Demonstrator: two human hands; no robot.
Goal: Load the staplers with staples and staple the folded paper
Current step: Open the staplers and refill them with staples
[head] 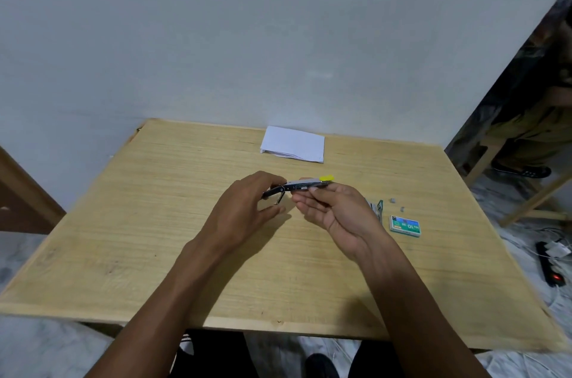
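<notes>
A small stapler [301, 186] with a metal body, dark rear end and yellow front tip is held above the middle of the wooden table [154, 222]. My left hand [244, 207] pinches its dark rear end. My right hand [334, 210] holds the metal body from below, palm up. A folded white paper [294, 143] lies flat near the table's far edge. A green staple box [405, 226] lies to the right of my right hand, with an opened box part [376, 207] and two small grey staple pieces [397, 204] beside it.
The table stands against a pale wall. A wooden chair frame [526, 191] and a seated person's legs are at the right. A power strip with cables [549, 263] lies on the floor at the right. My legs show under the table's near edge.
</notes>
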